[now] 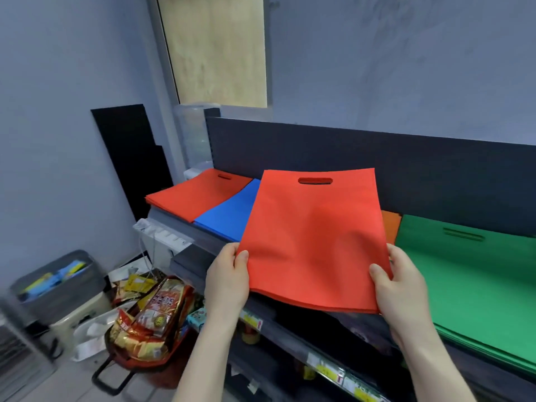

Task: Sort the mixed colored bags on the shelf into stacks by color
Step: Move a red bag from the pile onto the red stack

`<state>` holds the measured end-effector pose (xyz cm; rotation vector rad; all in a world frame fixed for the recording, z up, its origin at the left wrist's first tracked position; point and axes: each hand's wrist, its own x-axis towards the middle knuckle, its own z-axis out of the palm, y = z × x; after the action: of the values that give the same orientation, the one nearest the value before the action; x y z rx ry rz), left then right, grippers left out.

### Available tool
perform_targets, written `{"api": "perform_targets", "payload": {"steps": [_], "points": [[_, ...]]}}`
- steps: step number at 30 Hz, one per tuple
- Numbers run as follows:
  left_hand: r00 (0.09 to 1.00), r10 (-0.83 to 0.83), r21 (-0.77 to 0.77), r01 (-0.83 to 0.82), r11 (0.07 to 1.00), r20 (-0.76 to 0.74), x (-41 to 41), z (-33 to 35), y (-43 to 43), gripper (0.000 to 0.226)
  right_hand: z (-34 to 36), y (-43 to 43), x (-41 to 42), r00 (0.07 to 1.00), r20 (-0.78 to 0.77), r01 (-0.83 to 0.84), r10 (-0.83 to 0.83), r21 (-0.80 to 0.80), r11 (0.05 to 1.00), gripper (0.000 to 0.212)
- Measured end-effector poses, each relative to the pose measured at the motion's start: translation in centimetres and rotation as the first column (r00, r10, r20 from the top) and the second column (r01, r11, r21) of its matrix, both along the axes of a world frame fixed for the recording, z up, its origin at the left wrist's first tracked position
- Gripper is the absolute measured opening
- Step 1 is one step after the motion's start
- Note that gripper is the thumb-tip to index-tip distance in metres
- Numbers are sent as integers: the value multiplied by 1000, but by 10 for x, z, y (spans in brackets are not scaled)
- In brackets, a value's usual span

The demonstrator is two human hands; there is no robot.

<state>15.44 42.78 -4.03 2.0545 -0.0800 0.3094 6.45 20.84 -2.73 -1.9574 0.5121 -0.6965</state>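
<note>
I hold a thin bundle of red bags (313, 236) flat above the shelf front, handle slot pointing away from me. My left hand (229, 274) pinches its lower left corner, thumb on top. My right hand (397, 282) pinches the lower right corner the same way. On the shelf (203, 242) at the far left lies a red stack (194, 195), a blue stack (229, 216) beside it. An orange bag (391, 226) peeks out behind the held bundle. A green stack (475, 280) fills the right.
The shelf's dark back panel (377, 155) rises behind the stacks. Below are lower shelves with price tags (327, 369) and goods. On the floor at left stand a red basket of snack packs (145, 317), a grey bin (55, 285) and a black board (127, 152) against the wall.
</note>
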Motion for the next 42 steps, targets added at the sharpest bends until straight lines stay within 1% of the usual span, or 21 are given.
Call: {"api": "perform_targets", "payload": {"steps": [6, 11, 15, 19, 26, 31, 36, 42], "points": [[995, 98, 23, -98, 995, 4, 19, -8, 83, 14, -3, 80, 34, 992, -46, -116, 115, -18, 993, 38], [987, 162, -4, -162, 987, 5, 39, -14, 132, 13, -4, 126, 72, 979, -60, -198, 197, -19, 980, 36], [978, 207, 24, -207, 978, -23, 73, -17, 163, 15, -11, 155, 113, 969, -72, -238, 235, -37, 971, 34], [969, 246, 44, -246, 968, -7, 113, -22, 188, 17, -17, 177, 165, 964, -44, -263, 261, -44, 964, 34], [969, 244, 53, -243, 969, -26, 205, -10, 209, 19, -21, 200, 270, 966, -34, -257, 256, -8, 966, 35], [955, 295, 32, -294, 955, -32, 259, -16, 213, 15, -29, 206, 331, 963, -54, -261, 265, 60, 963, 36], [956, 286, 78, -282, 956, -57, 300, -23, 213, 16, -39, 208, 364, 963, -110, -233, 244, 100, 967, 36], [974, 226, 137, -220, 966, -33, 353, -24, 211, 22, -38, 213, 387, 984, -73, -155, 161, 81, 985, 34]]}}
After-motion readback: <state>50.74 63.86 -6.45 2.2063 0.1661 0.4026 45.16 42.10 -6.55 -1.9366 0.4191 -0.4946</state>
